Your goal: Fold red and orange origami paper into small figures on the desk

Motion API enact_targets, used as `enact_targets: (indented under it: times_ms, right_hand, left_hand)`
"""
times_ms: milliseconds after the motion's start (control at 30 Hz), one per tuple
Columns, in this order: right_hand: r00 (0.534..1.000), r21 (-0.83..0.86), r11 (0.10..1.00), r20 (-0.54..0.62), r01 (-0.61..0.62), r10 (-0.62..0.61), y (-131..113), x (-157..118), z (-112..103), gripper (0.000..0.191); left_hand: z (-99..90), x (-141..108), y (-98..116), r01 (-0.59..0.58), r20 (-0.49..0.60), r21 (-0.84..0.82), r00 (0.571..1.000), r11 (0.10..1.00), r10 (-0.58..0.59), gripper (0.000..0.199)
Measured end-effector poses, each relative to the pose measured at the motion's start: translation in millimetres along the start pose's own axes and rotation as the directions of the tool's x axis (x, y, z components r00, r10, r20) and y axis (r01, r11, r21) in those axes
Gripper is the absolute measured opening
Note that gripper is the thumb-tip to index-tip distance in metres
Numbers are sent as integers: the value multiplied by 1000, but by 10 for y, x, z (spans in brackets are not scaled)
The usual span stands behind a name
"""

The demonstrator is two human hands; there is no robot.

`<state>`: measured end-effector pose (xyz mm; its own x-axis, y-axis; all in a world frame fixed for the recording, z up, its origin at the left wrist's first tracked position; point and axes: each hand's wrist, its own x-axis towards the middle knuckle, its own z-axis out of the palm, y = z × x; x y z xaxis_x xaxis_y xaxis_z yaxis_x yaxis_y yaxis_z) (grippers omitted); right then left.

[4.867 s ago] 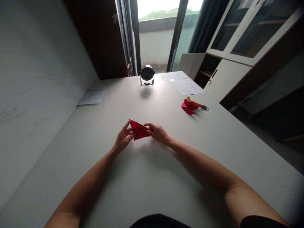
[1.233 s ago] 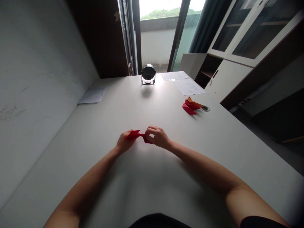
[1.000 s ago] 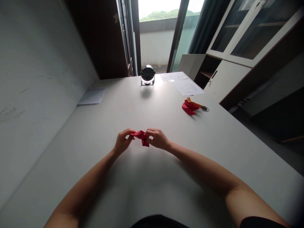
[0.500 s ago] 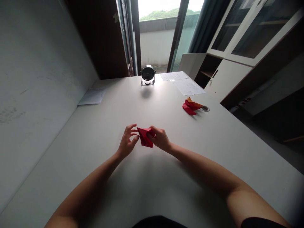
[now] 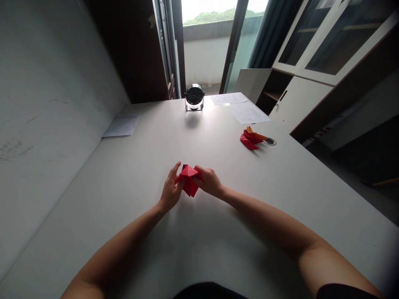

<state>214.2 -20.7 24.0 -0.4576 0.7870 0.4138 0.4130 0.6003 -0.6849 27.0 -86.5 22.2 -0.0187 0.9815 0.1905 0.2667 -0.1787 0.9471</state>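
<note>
A piece of folded red paper is between my two hands, just above the white table. Its flaps are spread, with a peaked fold at the top and pointed edges hanging down. My right hand pinches it from the right side. On the left, my left hand grips the paper's edge between thumb and fingers, while its index finger points up. The fingertips of both hands are partly hidden by the paper.
Red and orange folded paper pieces lie at the right, beside a white ring that looks like a tape roll. A round black device on a metal stand is at the far edge. Paper sheets lie far right, others by the left wall.
My left hand has moved right and taken hold of the red paper's left side. The paper has turned and its flaps have opened out. My right hand keeps its grip.
</note>
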Motion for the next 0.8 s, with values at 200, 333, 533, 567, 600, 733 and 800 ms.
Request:
enact_targets:
  times_ms: [200,333,533,567,600,733,800]
  right_hand:
    - [989,-64,995,138,71,-61,-11,-25,22,10]
    - [995,-160,986,88,53,-39,-25,-28,35,11]
    - [1000,-200,980,9,-2,4,4,-21,41,7]
    - [1000,-198,980,0,-16,17,9,-19,43,6]
    - [999,-193,981,-6,-32,32,12,-17,43,5]
    - [995,-143,984,-12,-104,104,14,-1,30,3]
    - [992,-114,985,-13,-128,127,16,6,19,3]
  left_hand:
    - [0,12,-8,-6,-14,143,1000,990,8,62]
    - [33,6,-27,64,-4,163,998,985,-64,58]
    - [38,15,-50,79,19,151,996,985,-83,56]
    - [34,17,-57,71,13,149,997,986,-73,55]
    - [30,20,-66,60,3,146,998,987,-61,54]
    - [5,42,-117,18,-40,111,999,994,-14,46]
    - [-10,56,-143,-5,-42,77,999,997,8,42]
